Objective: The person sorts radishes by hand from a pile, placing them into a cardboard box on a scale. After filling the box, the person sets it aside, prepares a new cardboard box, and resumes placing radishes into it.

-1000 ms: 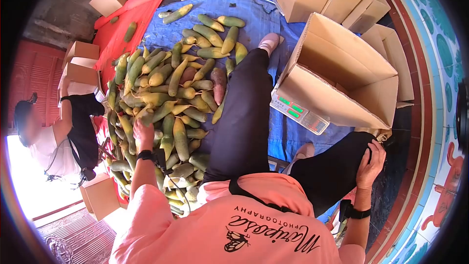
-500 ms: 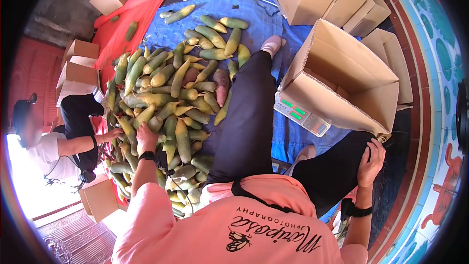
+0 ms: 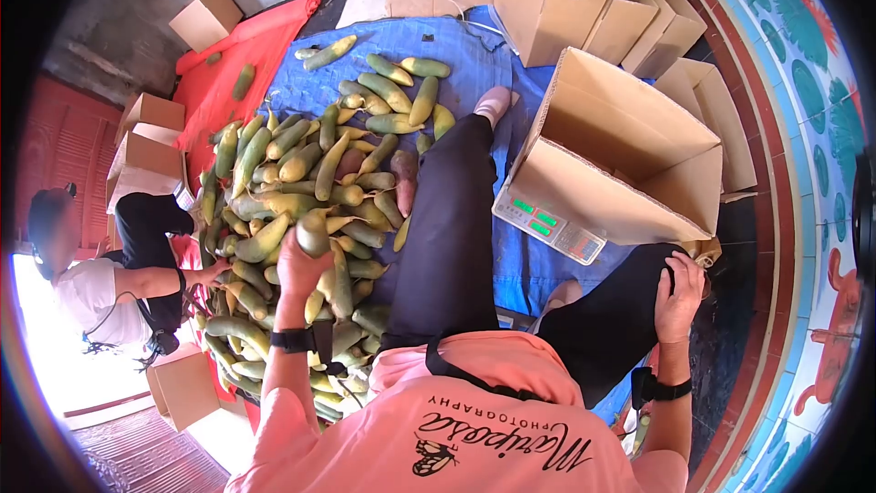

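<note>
Head view showed the left hand [image 3: 301,271] clamped on one green radish [image 3: 313,233], its grip wrapped round the body with the blunt end turned up, a hold that probably suited the thick, tapering shape. That radish was above the near part of a large pile [image 3: 292,169], just left of the left leg [image 3: 452,219], and the pile lay well within that hand's reach. Under the pile spread a blue sheet [image 3: 465,55] and, farther left, a red sheet [image 3: 210,89], perhaps to keep the radishes clean. The right hand [image 3: 677,297] held nothing that could be seen; its grip was loose, the fingers a little apart and draped over the right knee [image 3: 630,272], presumably for support. Just beyond that knee an open cardboard box [image 3: 598,178] seemed to stand on a scale [image 3: 547,225], whose lit panel stuck out on the near side, likely so it could be read. The box's mouth faced up, leaving the inside open to the hands, and more boxes [image 3: 546,23] stood close together behind it. At the far left a co-worker [image 3: 96,297] had one hand [image 3: 215,272] at the pile's edge, though what it touched was too small to tell.
</note>
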The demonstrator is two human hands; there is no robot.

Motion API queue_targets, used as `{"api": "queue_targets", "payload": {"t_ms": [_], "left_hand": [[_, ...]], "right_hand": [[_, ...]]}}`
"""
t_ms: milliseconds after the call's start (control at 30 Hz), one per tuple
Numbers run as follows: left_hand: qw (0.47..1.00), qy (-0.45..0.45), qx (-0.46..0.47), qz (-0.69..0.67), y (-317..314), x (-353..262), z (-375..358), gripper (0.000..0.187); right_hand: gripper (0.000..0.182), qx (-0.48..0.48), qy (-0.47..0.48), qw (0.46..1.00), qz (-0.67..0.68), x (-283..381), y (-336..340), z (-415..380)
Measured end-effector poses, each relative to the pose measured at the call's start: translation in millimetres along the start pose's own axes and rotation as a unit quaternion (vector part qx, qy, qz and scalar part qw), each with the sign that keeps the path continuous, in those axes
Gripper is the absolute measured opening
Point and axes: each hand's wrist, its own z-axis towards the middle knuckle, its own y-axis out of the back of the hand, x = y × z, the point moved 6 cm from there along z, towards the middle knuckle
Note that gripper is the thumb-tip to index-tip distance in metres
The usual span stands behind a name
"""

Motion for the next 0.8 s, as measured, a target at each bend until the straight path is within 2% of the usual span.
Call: {"api": "queue_targets", "payload": {"t_ms": [67, 133, 200, 233, 267, 333, 367, 400, 467, 533, 567, 600, 667, 700, 733, 800], "left_hand": [[0.973, 0.023, -0.036, -0.228, 26, -40, 4, 0.058], [0.944, 0.003, 0.008, -0.331, 55, -81, 11, 0.053], [0.882, -0.072, -0.014, -0.466, 81, -144, -1, 0.059], [0.852, -0.111, 0.003, -0.512, 85, -174, -6, 0.069], [0.849, -0.118, 0.008, -0.515, 82, -193, -10, 0.069], [0.818, -0.162, 0.11, -0.541, 63, -235, -21, 0.08], [0.798, -0.165, 0.145, -0.562, 53, -254, -28, 0.082], [0.78, -0.177, 0.177, -0.574, 43, -271, -34, 0.082], [0.75, -0.178, 0.228, -0.595, 26, -305, -46, 0.082], [0.721, -0.161, 0.27, -0.617, 0, -319, -52, 0.078], [0.702, -0.149, 0.309, -0.624, -13, -323, -54, 0.071], [0.699, -0.151, 0.312, -0.626, -22, -330, -54, 0.071], [0.73, -0.134, 0.326, -0.586, -43, -339, -54, 0.079], [0.716, -0.14, 0.388, -0.563, -54, -340, -50, 0.08], [0.719, -0.141, 0.393, -0.556, -60, -342, -48, 0.08], [0.732, -0.22, 0.389, -0.515, -77, -349, -36, 0.069]], "right_hand": [[0.019, 0.0, -0.008, 1.0, 0.023, 15, 8, 4], [0.019, 0.008, -0.006, 0.992, 0.126, 39, 18, 10], [0.021, 0.027, 0.024, 0.981, 0.189, 71, 31, 17], [0.023, 0.048, 0.03, 0.97, 0.237, 90, 40, 22], [0.027, 0.068, 0.033, 0.951, 0.3, 103, 44, 24], [0.038, 0.118, 0.029, 0.909, 0.398, 128, 49, 29], [0.045, 0.156, 0.024, 0.887, 0.433, 139, 49, 29], [0.054, 0.166, 0.06, 0.875, 0.45, 150, 46, 28], [0.059, 0.185, 0.07, 0.841, 0.503, 165, 39, 24], [0.059, 0.345, -0.106, 0.761, 0.539, 166, 25, 15], [0.053, 0.27, -0.106, 0.764, 0.577, 164, 27, 18], [0.053, 0.266, -0.107, 0.767, 0.574, 158, 22, 16], [0.047, 0.197, -0.05, 0.827, 0.523, 140, 21, 18], [0.038, 0.228, -0.107, 0.779, 0.575, 128, 14, 13], [0.032, 0.157, -0.055, 0.803, 0.572, 119, 20, 21], [0.032, 0.237, -0.214, 0.668, 0.672, 92, 17, 18]]}}
